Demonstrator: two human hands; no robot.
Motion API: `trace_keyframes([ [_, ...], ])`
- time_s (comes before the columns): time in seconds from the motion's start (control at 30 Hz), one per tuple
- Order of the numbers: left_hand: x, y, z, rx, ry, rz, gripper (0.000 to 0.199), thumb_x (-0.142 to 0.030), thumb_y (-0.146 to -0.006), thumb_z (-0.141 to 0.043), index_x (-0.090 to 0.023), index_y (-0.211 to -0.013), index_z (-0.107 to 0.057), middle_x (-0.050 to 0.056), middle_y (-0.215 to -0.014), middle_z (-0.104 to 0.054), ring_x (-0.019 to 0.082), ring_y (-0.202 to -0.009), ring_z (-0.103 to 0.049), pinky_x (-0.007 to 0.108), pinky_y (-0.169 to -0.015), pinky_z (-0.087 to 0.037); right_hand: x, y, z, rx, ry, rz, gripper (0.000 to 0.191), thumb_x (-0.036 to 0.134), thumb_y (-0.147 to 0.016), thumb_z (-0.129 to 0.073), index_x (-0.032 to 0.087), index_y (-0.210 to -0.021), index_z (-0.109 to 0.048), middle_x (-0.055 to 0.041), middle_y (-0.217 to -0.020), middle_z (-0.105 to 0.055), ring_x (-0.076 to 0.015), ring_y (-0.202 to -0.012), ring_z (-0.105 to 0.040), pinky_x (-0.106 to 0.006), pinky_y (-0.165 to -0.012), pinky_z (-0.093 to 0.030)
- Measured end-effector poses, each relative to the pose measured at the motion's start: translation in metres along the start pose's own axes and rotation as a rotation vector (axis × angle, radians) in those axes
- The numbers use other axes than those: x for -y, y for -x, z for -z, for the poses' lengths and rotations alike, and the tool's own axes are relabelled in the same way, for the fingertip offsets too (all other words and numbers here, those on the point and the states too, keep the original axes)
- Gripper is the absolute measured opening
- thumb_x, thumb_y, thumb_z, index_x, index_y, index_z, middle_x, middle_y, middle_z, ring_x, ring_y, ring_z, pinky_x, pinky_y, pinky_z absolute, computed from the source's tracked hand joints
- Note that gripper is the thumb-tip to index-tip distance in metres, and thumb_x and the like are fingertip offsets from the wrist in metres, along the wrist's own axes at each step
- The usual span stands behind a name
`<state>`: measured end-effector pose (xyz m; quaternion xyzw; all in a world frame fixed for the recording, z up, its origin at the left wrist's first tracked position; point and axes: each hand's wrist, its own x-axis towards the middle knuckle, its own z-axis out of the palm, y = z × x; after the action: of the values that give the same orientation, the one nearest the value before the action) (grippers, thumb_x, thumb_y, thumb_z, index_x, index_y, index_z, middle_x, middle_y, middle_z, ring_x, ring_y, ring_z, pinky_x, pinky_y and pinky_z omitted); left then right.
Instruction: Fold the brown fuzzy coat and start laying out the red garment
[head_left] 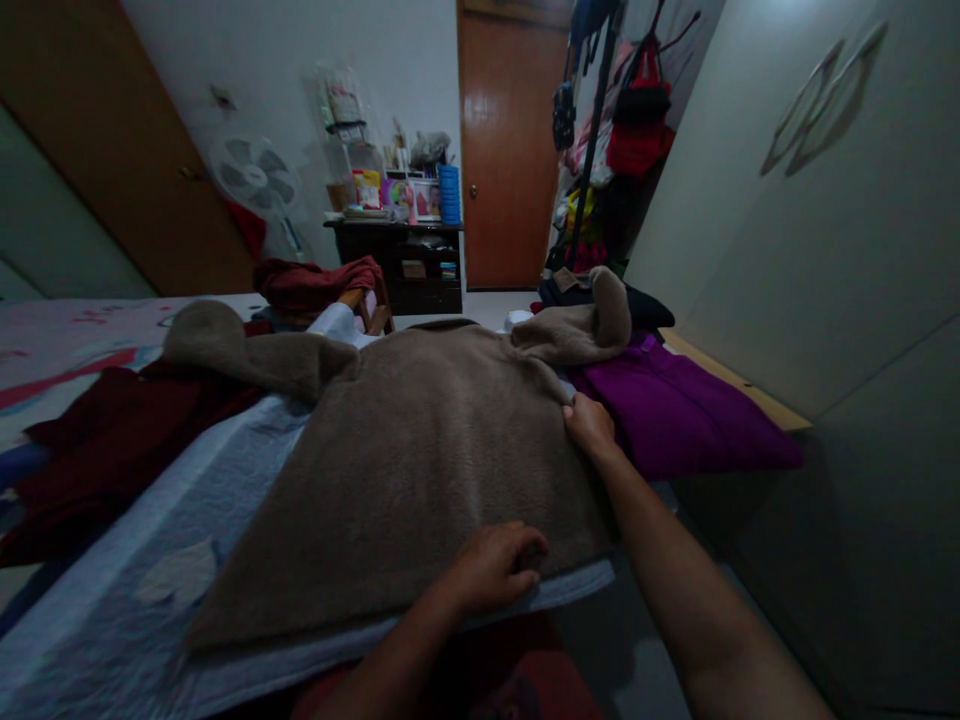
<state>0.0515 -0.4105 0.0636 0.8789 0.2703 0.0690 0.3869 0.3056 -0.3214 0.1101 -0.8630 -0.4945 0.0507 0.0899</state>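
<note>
A fuzzy brown sweater [420, 450] lies spread out, its neck at the far end and its hem towards me. Both of its sleeves stick out sideways, bent and bunched. At its right side, just below the sleeve, my right hand [591, 425] pinches the edge of the fabric. My left hand [496, 565] is over the lower part near the hem, fingers loosely curled and thumb apart, with nothing seen between them. Beneath the sweater is a pale blue quilted cloth [217, 500].
Folded purple clothing [682, 410] lies at right, beside a pale cabinet [840, 230]. Dark red clothing [112, 440] is on the left by a pink patterned bed [97, 325]. Farther back stand a fan [257, 175], a dark shelf [397, 260] and a wooden door [510, 150].
</note>
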Motion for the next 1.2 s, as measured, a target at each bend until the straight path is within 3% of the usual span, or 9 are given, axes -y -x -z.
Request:
trace_keyframes([
  [0.17,-0.001,-0.001,0.002,0.01,-0.001,-0.002,0.036,-0.028,-0.076,-0.063,-0.028,-0.112,-0.063,0.0,-0.099,-0.065,0.017,-0.089,-0.06,0.024,-0.076,-0.043,0.009,-0.017,0.001,0.024,-0.021,0.033,0.036,0.028,-0.087,-0.048,0.016,-0.118,-0.062,-0.0148,-0.116,-0.066,-0.0279,-0.108,-0.063,-0.033,-0.085,-0.048],
  [0.43,-0.002,-0.001,0.001,0.021,-0.022,0.009,0.035,-0.024,-0.076,-0.061,-0.028,-0.111,-0.062,0.0,-0.098,-0.065,0.017,-0.088,-0.06,0.025,-0.076,-0.043,0.033,-0.068,-0.004,0.074,-0.104,0.02,0.047,0.044,-0.09,-0.048,0.012,-0.119,-0.063,-0.0192,-0.123,-0.064,-0.0303,-0.115,-0.06,-0.034,-0.09,-0.047],
  [0.73,-0.003,0.0,0.005,0.037,-0.008,0.014,0.037,-0.026,-0.075,-0.062,-0.029,-0.111,-0.062,0.0,-0.102,-0.065,0.018,-0.094,-0.06,0.027,-0.081,-0.044,0.045,-0.122,-0.015,0.077,-0.153,0.006,0.051,0.045,-0.091,-0.049,0.005,-0.117,-0.066,-0.0201,-0.121,-0.065,-0.0282,-0.114,-0.061,-0.026,-0.088,-0.047],
  [0.97,0.0,0.0,0.003,0.031,0.023,0.031,0.039,-0.026,-0.074,-0.063,-0.031,-0.112,-0.062,0.0,-0.101,-0.066,0.019,-0.093,-0.061,0.028,-0.082,-0.044,0.038,-0.124,-0.017,0.01,-0.145,0.012,0.035,0.029,-0.089,-0.052,0.013,-0.118,-0.063,-0.0138,-0.121,-0.066,-0.0245,-0.113,-0.061,-0.027,-0.089,-0.046],
  [1.2,0.0,0.0,0.003,0.027,0.014,0.006,0.037,-0.025,-0.075,-0.062,-0.03,-0.112,-0.062,0.0,-0.103,-0.066,0.019,-0.094,-0.06,0.028,-0.082,-0.044,0.032,-0.108,-0.015,0.066,-0.144,0.058,0.043,0.041,-0.088,-0.056,0.009,-0.117,-0.062,-0.0184,-0.121,-0.065,-0.0261,-0.113,-0.06,-0.027,-0.086,-0.045],
])
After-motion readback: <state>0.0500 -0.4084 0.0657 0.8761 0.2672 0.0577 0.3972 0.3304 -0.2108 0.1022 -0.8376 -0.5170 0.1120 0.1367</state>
